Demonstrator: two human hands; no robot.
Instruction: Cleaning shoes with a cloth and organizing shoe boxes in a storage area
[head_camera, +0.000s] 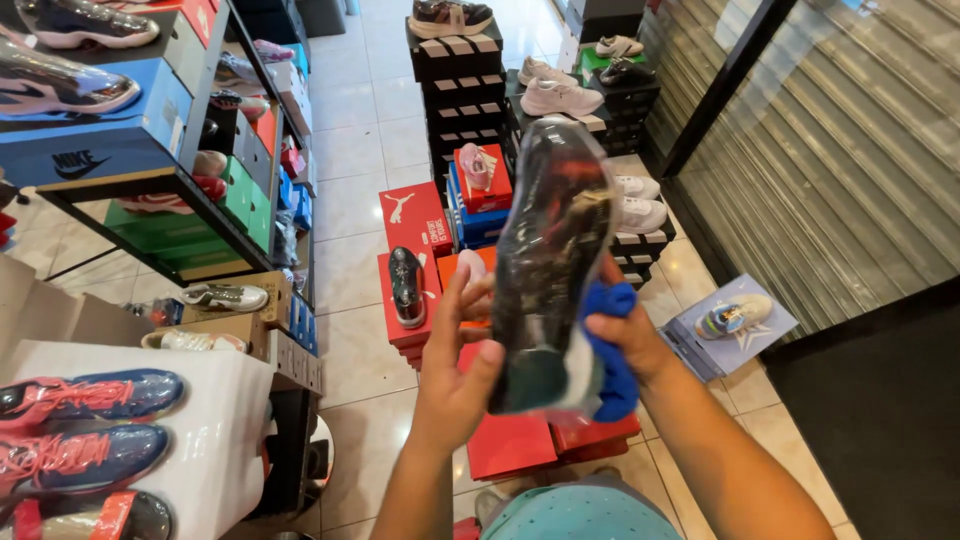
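A dark shoe wrapped in clear plastic film (548, 255) stands upright in the middle of the view, sole side toward me. My left hand (455, 365) grips its lower left edge, thumb across the heel. My right hand (625, 335) presses a blue cloth (612, 355) against the shoe's right side near the heel. Both forearms rise from the bottom edge.
Stacks of red shoe boxes (415, 225) with shoes on top stand below and behind the hands. A metal rack (195, 120) of boxed shoes runs along the left. Wrapped red and blue shoes (85, 425) lie on a white box at lower left. A shutter (830, 150) fills the right.
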